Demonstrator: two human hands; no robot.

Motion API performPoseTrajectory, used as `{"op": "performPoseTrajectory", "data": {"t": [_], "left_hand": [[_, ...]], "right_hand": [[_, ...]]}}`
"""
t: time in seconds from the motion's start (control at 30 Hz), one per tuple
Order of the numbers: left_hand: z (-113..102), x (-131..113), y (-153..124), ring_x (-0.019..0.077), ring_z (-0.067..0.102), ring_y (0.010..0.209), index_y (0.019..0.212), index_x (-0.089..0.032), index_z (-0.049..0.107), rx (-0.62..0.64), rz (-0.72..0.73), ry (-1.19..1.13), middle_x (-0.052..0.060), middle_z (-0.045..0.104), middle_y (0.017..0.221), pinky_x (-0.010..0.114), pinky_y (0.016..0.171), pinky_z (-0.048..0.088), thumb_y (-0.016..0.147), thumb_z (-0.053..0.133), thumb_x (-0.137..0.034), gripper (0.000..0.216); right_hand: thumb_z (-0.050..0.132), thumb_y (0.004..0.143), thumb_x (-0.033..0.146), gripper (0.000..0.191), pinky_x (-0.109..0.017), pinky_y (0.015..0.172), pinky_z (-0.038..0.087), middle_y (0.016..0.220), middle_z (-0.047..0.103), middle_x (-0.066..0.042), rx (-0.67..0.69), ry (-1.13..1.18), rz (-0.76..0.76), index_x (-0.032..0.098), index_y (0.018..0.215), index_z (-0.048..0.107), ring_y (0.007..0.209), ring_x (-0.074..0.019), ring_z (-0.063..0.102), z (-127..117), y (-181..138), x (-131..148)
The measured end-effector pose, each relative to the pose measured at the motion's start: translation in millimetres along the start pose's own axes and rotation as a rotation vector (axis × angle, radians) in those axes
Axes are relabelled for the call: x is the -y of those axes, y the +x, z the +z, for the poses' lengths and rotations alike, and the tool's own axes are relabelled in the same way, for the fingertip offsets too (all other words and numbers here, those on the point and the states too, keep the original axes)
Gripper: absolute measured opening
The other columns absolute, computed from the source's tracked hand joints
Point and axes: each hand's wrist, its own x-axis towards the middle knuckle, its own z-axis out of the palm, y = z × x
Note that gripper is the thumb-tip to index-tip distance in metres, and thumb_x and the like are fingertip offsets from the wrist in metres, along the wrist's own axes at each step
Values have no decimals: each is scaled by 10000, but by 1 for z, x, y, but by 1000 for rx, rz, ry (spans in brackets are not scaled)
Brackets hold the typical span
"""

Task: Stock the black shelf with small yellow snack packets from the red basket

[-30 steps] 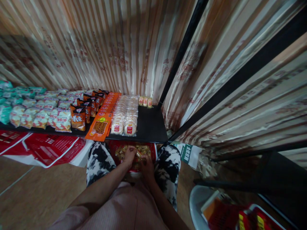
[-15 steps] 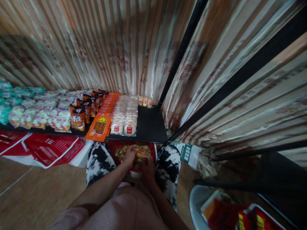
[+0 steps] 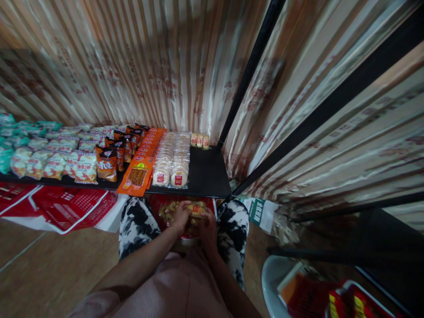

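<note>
Now — snack packet point(image 3: 196, 208) between both hands' fingers point(image 3: 185, 207).

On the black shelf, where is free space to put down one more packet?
The black shelf is bare at its right end, between the clear-wrapped cakes and the black post, before three small packets. Leftward, snack packs crowd it.

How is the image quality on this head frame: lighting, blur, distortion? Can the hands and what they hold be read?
Head view: dim, warm light; the striped curtain is smeared at the edges, and the black frame bars splay with wide-angle distortion. Left hand and right hand sit in shadow over the red basket, gripping a small yellowish packet, its print too soft to read. Shelf packets are sharper.
</note>
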Motion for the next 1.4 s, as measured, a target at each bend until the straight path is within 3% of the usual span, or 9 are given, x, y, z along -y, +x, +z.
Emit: {"op": "performPoseTrajectory", "data": {"t": [0.3, 0.47, 0.6, 0.77, 1.23, 1.4], "left_hand": [[8, -9, -16, 134, 569, 703, 836, -184, 597, 109, 9, 77, 4, 630, 788, 228, 648, 442, 586, 542, -108, 267], [13, -9, -16, 141, 573, 721, 752, -181, 599, 163, 84, 140, 6, 628, 739, 242, 702, 437, 600, 602, -154, 154], [18, -11, -14, 134, 579, 728, 741, -179, 593, 197, 128, 138, 13, 631, 743, 241, 727, 440, 610, 615, -139, 139], [25, -21, -14, 132, 584, 689, 723, -173, 562, 238, 141, 102, 12, 626, 717, 246, 695, 446, 610, 640, -127, 145], [45, -40, 6, 119, 583, 674, 704, -178, 518, 133, 288, 129, -14, 596, 679, 230, 681, 446, 641, 579, -95, 122], [54, -49, 14, 115, 569, 652, 716, -178, 508, 119, 345, 188, -18, 588, 668, 230, 658, 447, 666, 561, -117, 96]], "right_hand": [[481, 750, 321, 155, -407, 987, 357, 1171, 552, -115, -5, 52, 37, 206, 805, 570, 1156, -232, 478, -14, 15, 22], [511, 758, 331, 128, -401, 982, 358, 1055, 588, -91, -21, 44, 13, 218, 732, 563, 1152, -235, 479, -17, 27, 22], [513, 764, 328, 118, -405, 987, 358, 1101, 565, -93, -58, 42, -17, 218, 758, 554, 1139, -233, 484, -19, 35, 25], [533, 771, 364, 178, -360, 858, 477, 997, 568, -80, -94, 165, 20, 213, 866, 524, 961, -209, 581, -18, 42, 32], [531, 794, 372, 367, -380, 869, 498, 1103, 575, -126, -34, 208, -50, 173, 1100, 489, 970, -209, 602, -15, 69, 45], [502, 801, 394, 345, -351, 692, 522, 1069, 561, -122, -86, 7, -85, 171, 1062, 532, 870, -209, 581, -20, 82, 54]]}}
